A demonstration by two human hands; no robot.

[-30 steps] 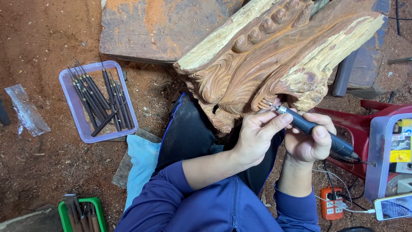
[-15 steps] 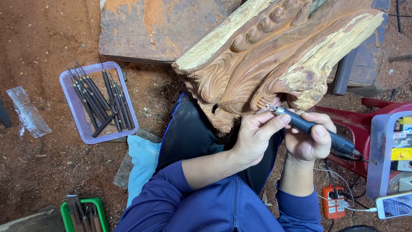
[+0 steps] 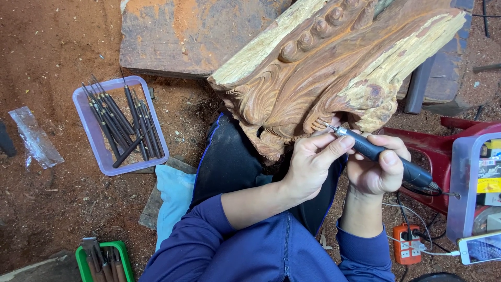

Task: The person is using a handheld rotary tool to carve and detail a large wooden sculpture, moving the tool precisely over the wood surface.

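A large carved wooden block with scroll and bead patterns rests against my dark-trousered leg. My right hand grips a dark pen-shaped rotary carving tool, whose cable runs off to the right. Its fine tip touches the lower edge of the carving. My left hand pinches the front of the tool near the tip, steadying it against the wood.
A lilac plastic tray of several dark chisels lies at left on the sawdust-covered ground. A green tray of tools sits at bottom left. A red plastic stool, an orange power strip, a phone and a worn wooden slab surround me.
Both hands and the tool tip stay on the same spot of the carving's lower edge; only a slight shift of the view.
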